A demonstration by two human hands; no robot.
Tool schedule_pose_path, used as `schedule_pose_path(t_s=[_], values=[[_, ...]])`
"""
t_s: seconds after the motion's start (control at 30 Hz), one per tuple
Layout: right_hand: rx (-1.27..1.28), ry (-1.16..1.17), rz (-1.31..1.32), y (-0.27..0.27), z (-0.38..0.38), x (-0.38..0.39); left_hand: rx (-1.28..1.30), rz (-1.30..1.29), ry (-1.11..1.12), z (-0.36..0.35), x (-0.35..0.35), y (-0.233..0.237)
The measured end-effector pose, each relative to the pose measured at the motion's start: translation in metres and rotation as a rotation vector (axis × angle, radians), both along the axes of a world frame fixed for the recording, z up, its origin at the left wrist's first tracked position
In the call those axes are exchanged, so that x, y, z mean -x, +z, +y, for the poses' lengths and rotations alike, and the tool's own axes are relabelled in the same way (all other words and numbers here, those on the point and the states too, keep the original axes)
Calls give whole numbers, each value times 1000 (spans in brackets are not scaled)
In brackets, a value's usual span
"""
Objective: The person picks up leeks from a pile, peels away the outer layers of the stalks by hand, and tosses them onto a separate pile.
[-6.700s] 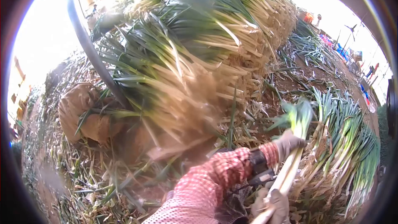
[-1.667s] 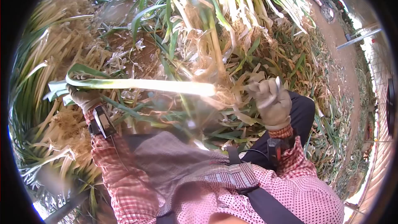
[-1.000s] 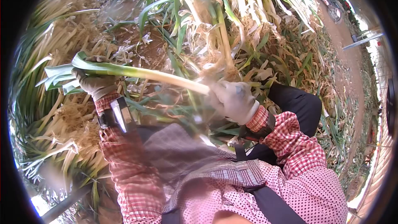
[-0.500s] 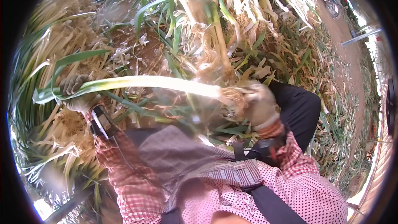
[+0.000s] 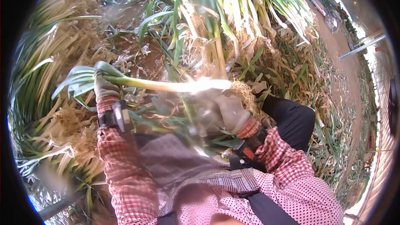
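A long leek [image 5: 162, 86] lies nearly level across the middle of the view, green leaves to the left and hairy roots to the right. My gloved left hand [image 5: 105, 88] is wrapped round it where the leaves begin. Under the white stalk by the roots is my gloved right hand [image 5: 229, 110], its fingers smeared by motion and glare. I cannot tell whether they grip the stalk. Loose peeled leaves [image 5: 156, 114] litter the ground beneath.
A thick row of leeks [image 5: 54, 50] lies along the left. More leeks [image 5: 237, 8] stand bunched at the top, roots toward me. Dry leaf scraps [image 5: 300, 75] cover the ground at right, beside a dirt path [image 5: 348, 87]. My bent knee [image 5: 291, 118] is right of the roots.
The leek's leafy end has risen, and my left hand has turned upright and shifted right. My right hand has moved left from the roots to below the white stalk.
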State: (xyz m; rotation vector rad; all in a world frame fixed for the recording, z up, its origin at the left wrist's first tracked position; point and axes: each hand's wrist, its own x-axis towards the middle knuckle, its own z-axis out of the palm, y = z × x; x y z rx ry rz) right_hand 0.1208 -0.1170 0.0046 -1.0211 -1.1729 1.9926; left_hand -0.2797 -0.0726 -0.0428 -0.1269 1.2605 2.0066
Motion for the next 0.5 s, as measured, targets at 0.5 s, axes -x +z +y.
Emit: schedule_pose_path(t_s=[0.5], values=[[-865, 352, -1152, 10, 136, 38, -65, -82, -206, -19, -37, 32]])
